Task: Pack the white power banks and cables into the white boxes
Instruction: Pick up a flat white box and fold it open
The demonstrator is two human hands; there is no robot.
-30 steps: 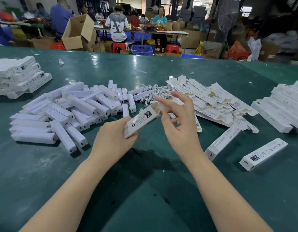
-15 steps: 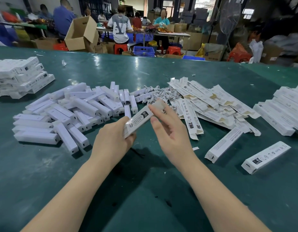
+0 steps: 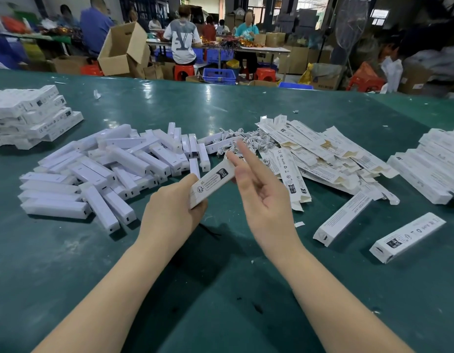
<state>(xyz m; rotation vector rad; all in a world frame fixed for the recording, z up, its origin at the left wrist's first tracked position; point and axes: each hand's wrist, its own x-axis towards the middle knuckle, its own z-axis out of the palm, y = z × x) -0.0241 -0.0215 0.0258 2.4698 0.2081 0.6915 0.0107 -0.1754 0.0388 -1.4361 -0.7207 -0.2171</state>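
While our left hand point(image 3: 169, 212) grips one box point(image 3: 211, 183) above the bench point(image 3: 220, 289), our right hand point(image 3: 261, 200) hangs released beside it; two closed boxes point(image 3: 406, 236) lie right, power banks point(image 3: 106, 171) piled left, cables point(image 3: 246, 141) behind.

A green desk point(image 3: 220, 289) carries a heap of white power banks point(image 3: 113, 169) on the left, tangled cables point(image 3: 236, 142) farther back, flat boxes point(image 3: 322, 159) right, stacked boxes point(image 3: 29, 115) far left.
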